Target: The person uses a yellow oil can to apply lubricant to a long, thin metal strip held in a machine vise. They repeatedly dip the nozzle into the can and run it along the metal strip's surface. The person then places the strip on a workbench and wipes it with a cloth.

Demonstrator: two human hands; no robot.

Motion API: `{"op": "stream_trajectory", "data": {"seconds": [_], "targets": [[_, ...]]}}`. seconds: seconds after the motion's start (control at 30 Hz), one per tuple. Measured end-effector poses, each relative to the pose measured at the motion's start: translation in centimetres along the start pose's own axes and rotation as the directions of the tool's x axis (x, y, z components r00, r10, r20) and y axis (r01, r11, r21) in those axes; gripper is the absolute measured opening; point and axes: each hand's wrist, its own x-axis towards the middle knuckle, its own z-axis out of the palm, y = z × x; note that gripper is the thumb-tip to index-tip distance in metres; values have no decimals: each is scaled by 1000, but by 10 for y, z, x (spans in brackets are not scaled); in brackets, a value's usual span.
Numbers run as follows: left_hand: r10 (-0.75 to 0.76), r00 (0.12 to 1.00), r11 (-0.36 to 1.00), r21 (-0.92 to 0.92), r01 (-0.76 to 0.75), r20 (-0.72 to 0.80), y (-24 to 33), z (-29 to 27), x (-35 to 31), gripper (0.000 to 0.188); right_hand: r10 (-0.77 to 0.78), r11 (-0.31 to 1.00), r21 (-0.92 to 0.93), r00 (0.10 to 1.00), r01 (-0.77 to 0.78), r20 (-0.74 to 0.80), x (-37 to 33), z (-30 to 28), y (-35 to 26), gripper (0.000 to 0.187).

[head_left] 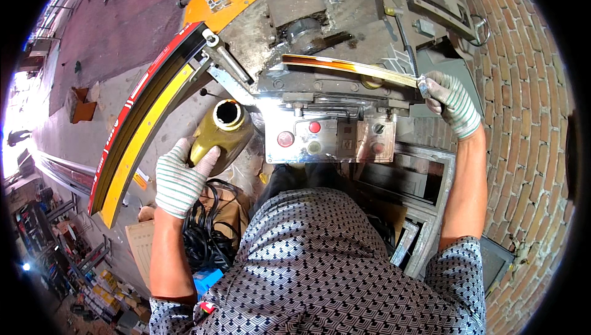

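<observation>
My left hand (184, 178), in a striped knit glove, is closed on the side of a yellow-olive plastic jug (223, 141). The jug's round mouth faces up, uncapped and dark inside. Out to the right, my right hand (452, 104), gloved alike, pinches the near end of a long, thin, pale strip (351, 67). That strip reaches leftward over the machine, with orange-brown colouring along its far part. Between my hands sits a metal control panel (329, 140) with red and pale round buttons.
A long ruler-like rail (144, 110), red and yellow, slants along the left. Beyond the panel lies the machine bed (363, 39), with an orange plate (228, 2) behind it. Black cables (212, 230) lie coiled below my left hand. A brick surface (523, 88) runs along the right.
</observation>
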Motion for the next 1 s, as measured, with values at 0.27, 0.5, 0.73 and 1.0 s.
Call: {"op": "stream_trajectory", "data": {"seconds": [0.27,0.5,0.73,1.0], "targets": [[-73,997,997,-42,72,-28,-41,5,-8,33,99,992,-72,993,-104,-64,1,-20,8,29],[-178,984,980,-96,175,-21,-70,10,-21,34,174,984,-25,979,-178,-104,7,-20,-16,21],[-179,983,975,-140,173,-36,-109,25,-33,37,237,971,66,966,-231,-108,12,-42,-40,17],[-200,980,957,-220,190,-22,-128,34,-40,38,232,973,24,958,-231,-166,4,-36,-67,16]]}}
